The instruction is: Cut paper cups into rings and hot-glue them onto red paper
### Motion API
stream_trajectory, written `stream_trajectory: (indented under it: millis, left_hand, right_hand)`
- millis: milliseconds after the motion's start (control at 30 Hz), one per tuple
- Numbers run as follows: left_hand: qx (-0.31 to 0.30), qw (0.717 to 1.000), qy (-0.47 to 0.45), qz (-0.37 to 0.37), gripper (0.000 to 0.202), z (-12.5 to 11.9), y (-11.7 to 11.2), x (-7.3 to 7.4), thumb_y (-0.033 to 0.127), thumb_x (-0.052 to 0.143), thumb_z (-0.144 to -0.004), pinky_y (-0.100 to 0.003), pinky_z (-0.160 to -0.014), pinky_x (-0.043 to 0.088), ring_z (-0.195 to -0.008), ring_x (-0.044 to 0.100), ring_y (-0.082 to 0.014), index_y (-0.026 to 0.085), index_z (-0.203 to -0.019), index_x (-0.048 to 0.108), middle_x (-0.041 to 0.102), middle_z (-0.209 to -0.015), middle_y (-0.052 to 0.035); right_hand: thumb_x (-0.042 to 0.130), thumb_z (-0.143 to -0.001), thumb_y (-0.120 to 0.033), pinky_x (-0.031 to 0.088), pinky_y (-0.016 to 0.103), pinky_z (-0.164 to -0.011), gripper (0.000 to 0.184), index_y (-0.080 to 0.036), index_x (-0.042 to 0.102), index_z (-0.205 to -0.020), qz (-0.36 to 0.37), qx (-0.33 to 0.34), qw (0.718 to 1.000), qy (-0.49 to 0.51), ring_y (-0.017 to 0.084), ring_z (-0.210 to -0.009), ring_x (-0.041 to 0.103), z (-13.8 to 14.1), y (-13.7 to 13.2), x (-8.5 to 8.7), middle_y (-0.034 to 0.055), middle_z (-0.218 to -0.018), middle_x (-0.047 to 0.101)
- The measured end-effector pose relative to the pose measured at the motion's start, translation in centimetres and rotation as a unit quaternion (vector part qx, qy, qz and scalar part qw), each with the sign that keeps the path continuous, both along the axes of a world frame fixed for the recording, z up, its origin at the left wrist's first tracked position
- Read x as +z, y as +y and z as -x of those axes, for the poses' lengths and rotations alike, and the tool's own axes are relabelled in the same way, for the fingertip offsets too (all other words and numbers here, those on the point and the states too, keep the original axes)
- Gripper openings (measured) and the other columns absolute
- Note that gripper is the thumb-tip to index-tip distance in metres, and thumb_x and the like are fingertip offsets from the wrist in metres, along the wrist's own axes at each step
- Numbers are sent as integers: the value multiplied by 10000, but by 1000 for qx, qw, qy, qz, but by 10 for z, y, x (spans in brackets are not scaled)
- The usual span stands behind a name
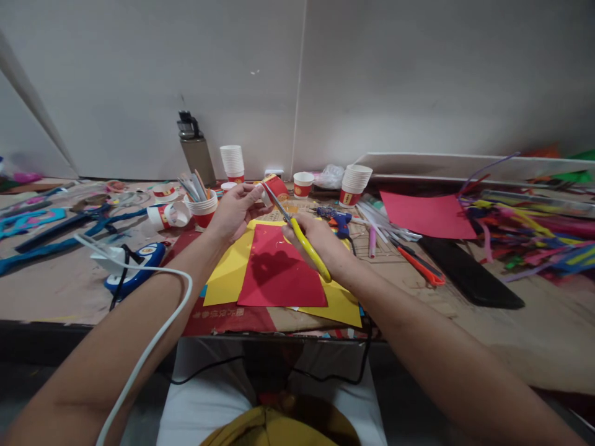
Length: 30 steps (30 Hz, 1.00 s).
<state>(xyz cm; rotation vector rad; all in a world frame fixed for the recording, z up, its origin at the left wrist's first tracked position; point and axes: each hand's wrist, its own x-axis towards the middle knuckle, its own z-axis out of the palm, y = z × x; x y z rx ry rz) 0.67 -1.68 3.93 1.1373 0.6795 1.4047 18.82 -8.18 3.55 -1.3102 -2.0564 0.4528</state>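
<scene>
My left hand (pixel 240 209) pinches a red and white paper cup (pixel 276 187), which is tipped on its side above the table. In my right hand (pixel 316 238) is a pair of scissors (pixel 304 243) with yellow handles, its blades pointing up and left at the cup. The blades lie against the cup's edge; whether they are cutting into it I cannot tell. Below both hands a red paper sheet (pixel 283 279) rests on yellow paper (pixel 227 272), with small scraps on it.
Stacked paper cups (pixel 356 181) and a bottle (pixel 198 155) stand near the wall. A cup of pencils (pixel 202 207) is at left. A glue gun (pixel 341 222), a utility knife (pixel 423 266) and a black case (pixel 471 272) lie at right. A white cable (pixel 174 310) crosses my left forearm.
</scene>
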Motion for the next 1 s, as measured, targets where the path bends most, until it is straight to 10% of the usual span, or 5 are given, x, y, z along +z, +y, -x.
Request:
stream_trajectory:
  millis: [1000]
  left_hand:
    - [-36,999,-15,30,322,1,1,-1,404,759,-739,-347,-842,575,-781,696,-155,133,-825,608,703,-779,-46]
  right_hand:
    - [495,-869,-362,306,240,-562,230,-205,469,-703,3,16,1000,15,111,-594,447,-3,2,0,-34,-638,523]
